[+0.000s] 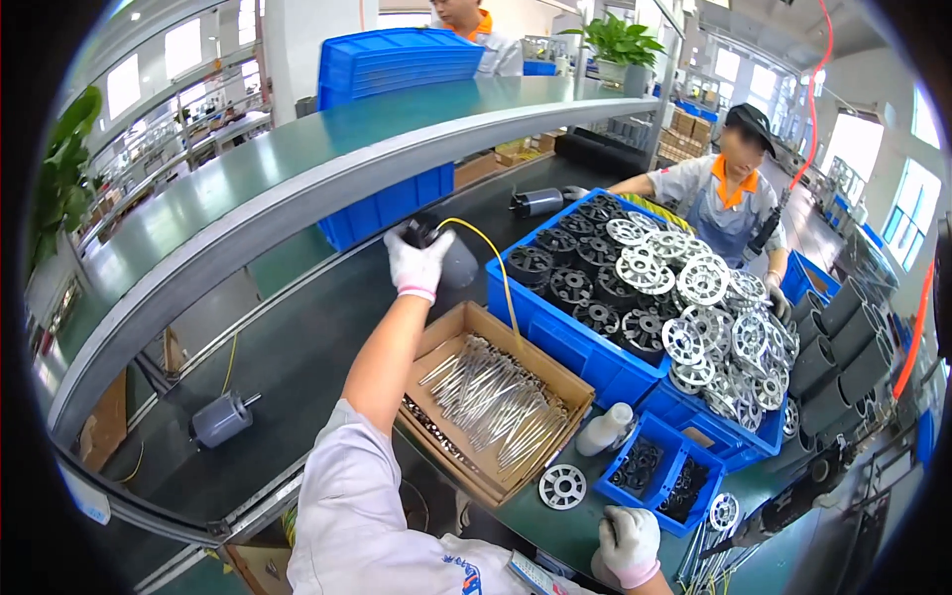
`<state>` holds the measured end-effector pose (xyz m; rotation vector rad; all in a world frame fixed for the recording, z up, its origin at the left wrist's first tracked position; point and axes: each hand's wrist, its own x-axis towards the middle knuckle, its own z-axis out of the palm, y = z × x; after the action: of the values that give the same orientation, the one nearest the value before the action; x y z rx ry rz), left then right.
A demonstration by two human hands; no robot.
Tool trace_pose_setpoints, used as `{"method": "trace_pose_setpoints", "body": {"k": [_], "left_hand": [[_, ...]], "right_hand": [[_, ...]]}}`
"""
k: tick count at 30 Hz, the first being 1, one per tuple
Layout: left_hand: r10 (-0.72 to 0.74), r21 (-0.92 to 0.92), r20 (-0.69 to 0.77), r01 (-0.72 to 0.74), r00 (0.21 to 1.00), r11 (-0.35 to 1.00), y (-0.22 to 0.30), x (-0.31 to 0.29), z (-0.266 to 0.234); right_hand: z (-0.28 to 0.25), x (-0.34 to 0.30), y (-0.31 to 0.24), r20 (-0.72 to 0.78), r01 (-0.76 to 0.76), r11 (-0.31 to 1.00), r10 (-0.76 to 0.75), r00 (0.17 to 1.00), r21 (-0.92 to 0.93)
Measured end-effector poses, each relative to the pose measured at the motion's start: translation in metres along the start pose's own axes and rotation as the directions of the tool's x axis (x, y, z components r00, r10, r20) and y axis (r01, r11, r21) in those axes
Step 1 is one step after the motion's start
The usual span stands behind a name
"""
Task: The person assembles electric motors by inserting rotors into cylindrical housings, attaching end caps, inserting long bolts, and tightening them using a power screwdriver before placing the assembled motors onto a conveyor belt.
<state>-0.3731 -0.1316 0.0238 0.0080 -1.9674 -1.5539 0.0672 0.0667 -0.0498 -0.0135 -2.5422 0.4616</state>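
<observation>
A grey motor [459, 264] is gripped by the gloved left hand [420, 260], whose fingers are closed around its black upper end. The motor is seen as a smooth, dull dark-grey cylinder, slightly blurred, and is held tilted over the dark belt [327, 332], near the middle of the view toward ten o'clock. Whether the belt is touched by it cannot be told. A yellow wire [495, 260] is seen arching from beside its black end down to the cardboard box [476, 322], which is placed at five o'clock from the left hand and filled with thin metal rods [501, 402].

The gloved right hand [629, 546] is seen at five o'clock in the view, its fingers loosely curled; whether anything is held in it cannot be told. From it, a silver wheel-shaped part [562, 487] is found between ten and eleven o'clock, and a small blue tray [667, 481] of dark bits at one o'clock. Another grey motor [222, 420] is laid on the belt at eight o'clock.
</observation>
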Motion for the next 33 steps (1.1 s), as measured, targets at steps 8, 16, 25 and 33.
{"method": "trace_pose_setpoints", "body": {"k": [8,16,25,33], "left_hand": [[-0.451,0.821,0.47,-0.188,0.759,0.539,-0.093,0.01,-0.003],[0.105,0.536,0.617,-0.515,0.78,0.669,-0.111,0.023,-0.059],[0.625,-0.56,0.772,-0.584,-0.111,0.588,0.089,-0.256,-0.064],[0.585,-0.484,0.802,-0.708,-0.123,0.514,0.066,-0.312,-0.047]], "right_hand": [[-0.016,-0.013,0.011,0.054,-0.013,1.0,0.012,0.998,0.016],[-0.09,-0.039,0.08,0.11,-0.363,0.888,0.405,0.907,-0.281],[-0.097,-0.047,0.164,0.293,-0.429,0.602,0.75,0.593,-0.674],[-0.112,-0.049,0.084,-0.059,-0.194,0.865,0.188,0.98,-0.463]]}}
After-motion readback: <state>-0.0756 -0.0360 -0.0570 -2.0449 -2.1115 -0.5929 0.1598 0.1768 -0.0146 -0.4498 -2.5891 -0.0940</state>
